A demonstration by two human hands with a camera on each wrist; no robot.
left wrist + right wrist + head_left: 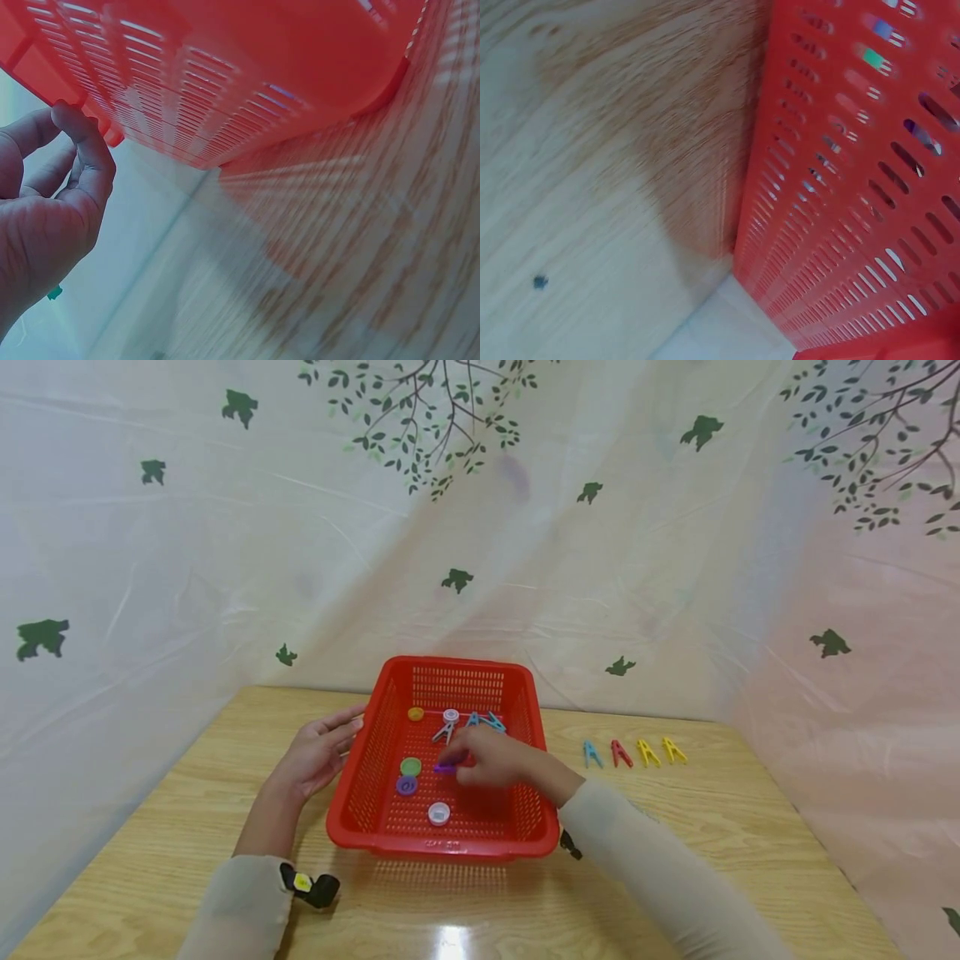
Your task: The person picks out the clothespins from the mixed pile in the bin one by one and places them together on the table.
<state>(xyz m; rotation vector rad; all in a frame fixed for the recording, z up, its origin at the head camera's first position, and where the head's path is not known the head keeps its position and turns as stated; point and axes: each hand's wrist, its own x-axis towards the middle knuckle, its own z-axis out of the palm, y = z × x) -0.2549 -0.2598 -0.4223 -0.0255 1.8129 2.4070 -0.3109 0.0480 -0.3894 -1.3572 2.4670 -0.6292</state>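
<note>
Inside the red basket, the right hand seems to be picking up the purple piece; pinched or not, can't tell! Outside it, the left hand touches, unclenched. A secure pinch looks needed next.

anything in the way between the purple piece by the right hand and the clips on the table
Yes: the red basket, whose right wall stands between the purple piece and the row of clips.

Around the right grip is a basket of smooth, glossy, perforated plastic. Left of that grip, the caps look plastic; right of it, so do the clothespins. Beneath both grips, the desk shows shiny wood grain. Behind, matt cloth sleeves.
</note>
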